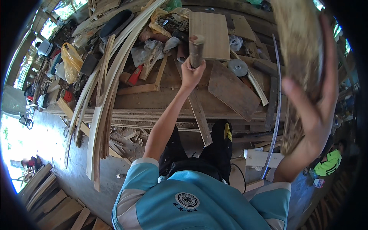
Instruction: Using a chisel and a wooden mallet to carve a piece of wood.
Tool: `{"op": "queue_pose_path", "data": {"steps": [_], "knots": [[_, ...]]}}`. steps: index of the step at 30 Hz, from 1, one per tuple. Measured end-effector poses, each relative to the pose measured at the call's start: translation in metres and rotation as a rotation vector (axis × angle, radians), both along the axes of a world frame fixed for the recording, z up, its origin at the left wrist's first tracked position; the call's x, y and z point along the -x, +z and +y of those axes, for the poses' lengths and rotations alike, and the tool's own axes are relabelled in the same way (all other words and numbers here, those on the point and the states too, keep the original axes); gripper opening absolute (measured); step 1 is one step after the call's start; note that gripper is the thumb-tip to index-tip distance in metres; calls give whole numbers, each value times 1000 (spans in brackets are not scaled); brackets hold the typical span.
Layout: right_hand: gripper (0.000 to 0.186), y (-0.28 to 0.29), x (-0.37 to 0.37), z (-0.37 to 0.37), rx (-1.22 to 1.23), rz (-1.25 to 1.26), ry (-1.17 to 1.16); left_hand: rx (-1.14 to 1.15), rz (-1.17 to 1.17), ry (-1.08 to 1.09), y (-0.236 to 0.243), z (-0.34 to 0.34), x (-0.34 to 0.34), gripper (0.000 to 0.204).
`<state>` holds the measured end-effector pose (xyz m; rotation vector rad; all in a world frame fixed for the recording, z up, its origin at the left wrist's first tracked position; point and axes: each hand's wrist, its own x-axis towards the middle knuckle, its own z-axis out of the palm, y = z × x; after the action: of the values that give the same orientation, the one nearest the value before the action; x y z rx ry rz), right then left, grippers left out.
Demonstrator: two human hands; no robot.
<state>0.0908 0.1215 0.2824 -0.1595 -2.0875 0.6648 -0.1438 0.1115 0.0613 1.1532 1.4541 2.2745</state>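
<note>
My left hand grips a short, round wooden stick upright, over the cluttered bench. At the right, my right hand is wrapped round a long, rough piece of barked wood, which rises out of the top of the picture and is blurred near me. Just beyond the stick lies a pale rectangular board. A dark angled panel and a round grey disc lie between my two hands.
Long bent strips overhang the bench's left. A yellow bag and red tool sit among offcuts. A thin metal strip stands at right. A person in green is at lower right; stacked boards lie lower left.
</note>
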Motion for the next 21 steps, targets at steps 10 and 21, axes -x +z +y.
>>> {"op": "queue_pose_path", "data": {"steps": [10,21], "knots": [[72,-35,37,15,99,-566,-1,69,-29,47,-11,-6,9,17],[79,-53,43,-8,163,-732,-19,-15,125,56,-7,-6,7,13]]}}
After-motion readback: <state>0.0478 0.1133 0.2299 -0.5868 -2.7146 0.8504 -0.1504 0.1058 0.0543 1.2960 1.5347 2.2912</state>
